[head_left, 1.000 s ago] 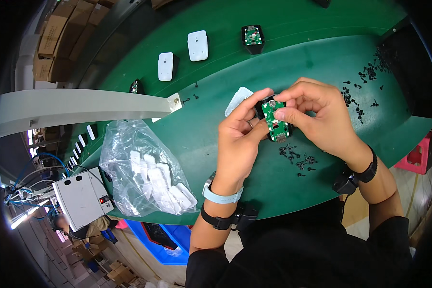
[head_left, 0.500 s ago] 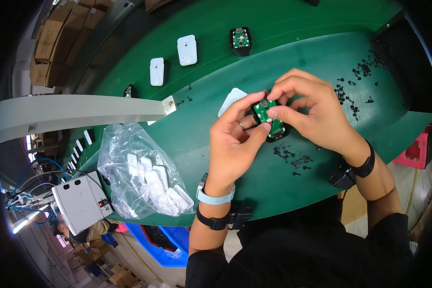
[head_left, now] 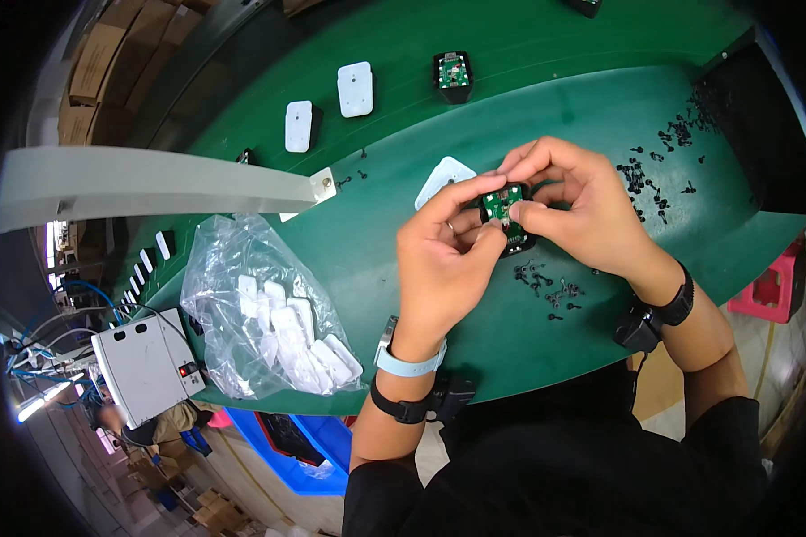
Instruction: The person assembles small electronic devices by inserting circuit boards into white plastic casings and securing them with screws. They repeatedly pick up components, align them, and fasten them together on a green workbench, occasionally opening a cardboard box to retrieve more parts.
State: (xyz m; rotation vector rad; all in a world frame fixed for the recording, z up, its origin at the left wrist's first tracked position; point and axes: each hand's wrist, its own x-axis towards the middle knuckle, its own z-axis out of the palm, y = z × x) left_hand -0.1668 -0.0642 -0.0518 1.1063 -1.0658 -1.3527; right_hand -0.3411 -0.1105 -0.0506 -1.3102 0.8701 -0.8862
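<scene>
Between both hands, above the green work surface, is a small black plastic housing with a green circuit board in its open side. My left hand is closed round its left side, thumb at the lower edge of the board. From the right, my right hand grips it with the fingers at the top edge and the thumb pressed on the board. A white plastic cover lies just behind my left fingers. Small black screw-like parts are scattered below the housing. The housing's underside is hidden.
A clear bag of white covers lies at left, near a grey metal arm. Behind, on a green belt, stand white-topped units and an open black housing with a board. More black parts spread at right. A grey box sits lower left.
The housing has turned slightly more upright in my hands, and my right fingertips have closed in toward my left ones at its top edge. The whole view has shifted a little.
</scene>
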